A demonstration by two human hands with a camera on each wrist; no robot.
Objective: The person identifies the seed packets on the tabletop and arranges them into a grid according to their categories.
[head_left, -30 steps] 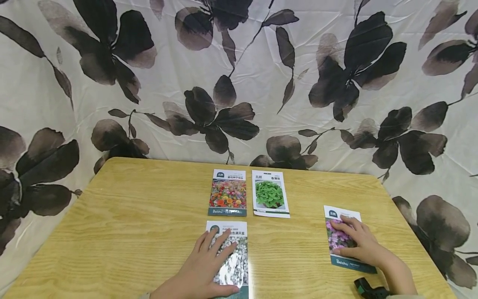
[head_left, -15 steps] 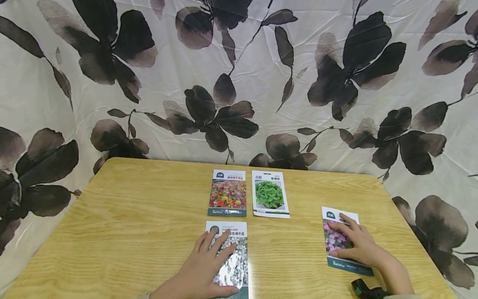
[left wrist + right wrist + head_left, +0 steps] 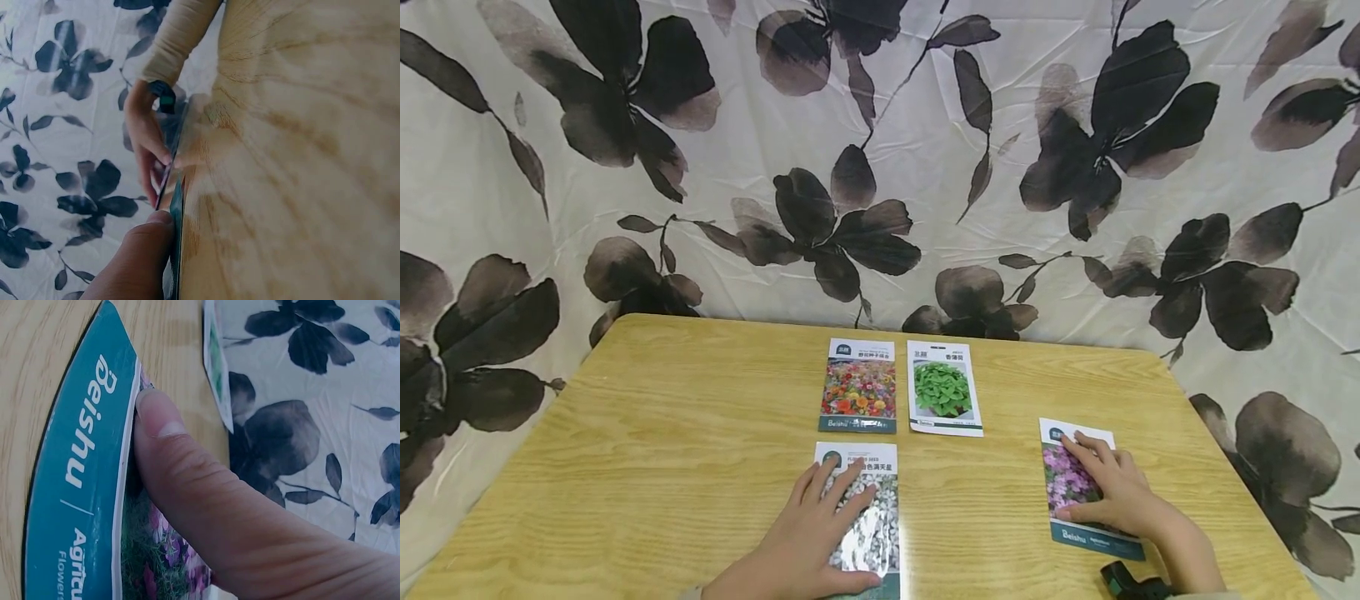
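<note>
In the head view my left hand (image 3: 808,529) rests with fingers spread on a seed packet with white flowers (image 3: 868,521), covering part of its front. My right hand (image 3: 1116,492) lies over a second seed packet, printed with purple flowers (image 3: 1060,471). Its fingertips touch the upper part and its thumb the left side. In the right wrist view that thumb (image 3: 200,481) presses on the packet's face beside a teal "Beishu" band (image 3: 81,450). In the left wrist view the left thumb (image 3: 140,250) lies along the packet's edge.
A packet with mixed colourful flowers (image 3: 857,387) and one with green leaves (image 3: 942,387) lie side by side toward the back of the wooden table (image 3: 685,442). A dark device (image 3: 1131,581) sits at the right wrist. Behind hangs a floral cloth (image 3: 715,167).
My right hand and the purple-flower packet have slid a little to the left and slightly nearer. The left hand and the other packets stay in place.
</note>
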